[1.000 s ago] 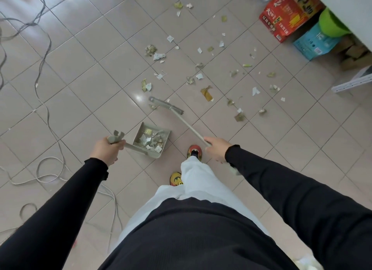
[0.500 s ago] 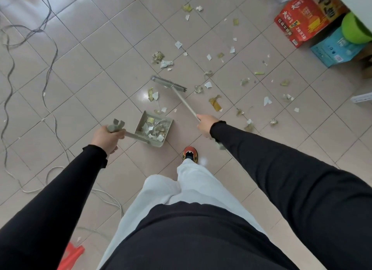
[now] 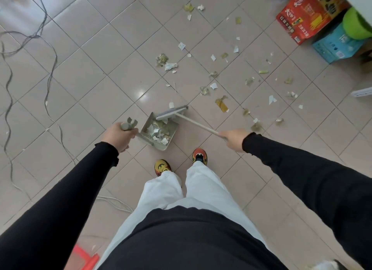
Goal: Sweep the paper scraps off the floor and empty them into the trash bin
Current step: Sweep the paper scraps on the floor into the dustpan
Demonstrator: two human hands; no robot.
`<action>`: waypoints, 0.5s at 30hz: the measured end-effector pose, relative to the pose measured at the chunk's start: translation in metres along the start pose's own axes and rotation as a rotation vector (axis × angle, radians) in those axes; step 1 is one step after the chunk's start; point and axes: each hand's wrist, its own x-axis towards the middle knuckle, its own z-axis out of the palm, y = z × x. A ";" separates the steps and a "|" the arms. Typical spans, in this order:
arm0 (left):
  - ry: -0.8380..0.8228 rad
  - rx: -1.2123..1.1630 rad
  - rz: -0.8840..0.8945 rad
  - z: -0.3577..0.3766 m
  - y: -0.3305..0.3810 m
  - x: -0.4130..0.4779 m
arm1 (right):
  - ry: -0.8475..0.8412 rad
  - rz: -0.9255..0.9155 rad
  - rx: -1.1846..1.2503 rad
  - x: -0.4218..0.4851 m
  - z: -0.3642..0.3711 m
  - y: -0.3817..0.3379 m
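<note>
The person wears a black long-sleeved top [image 3: 181, 239] whose snug sleeves end in slightly frilled cuffs at the wrists, loose white trousers [image 3: 193, 189] that fall wide over the ankles, and red, yellow and black sneakers [image 3: 199, 156] near the frame's centre, with both hands bare.

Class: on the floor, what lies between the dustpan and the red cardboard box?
In the head view, paper scraps lie scattered over bare tiles between the dustpan and the red cardboard box; the broom head sits at the pan's mouth.

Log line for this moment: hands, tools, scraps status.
left hand grips dustpan handle | right hand grips broom, head at pan mouth | pan holds scraps | paper scraps remain on floor
</note>
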 end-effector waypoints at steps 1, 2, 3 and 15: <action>-0.004 0.006 0.007 -0.003 0.001 0.003 | 0.000 0.010 0.026 -0.009 0.006 0.010; -0.007 0.012 0.015 -0.006 0.002 0.005 | 0.001 0.026 0.083 -0.017 0.012 0.017; -0.012 0.022 0.025 -0.009 0.003 0.007 | 0.004 0.047 0.166 -0.022 0.019 0.020; -0.106 0.238 0.103 -0.026 0.012 0.019 | -0.034 0.104 0.623 0.022 0.056 -0.104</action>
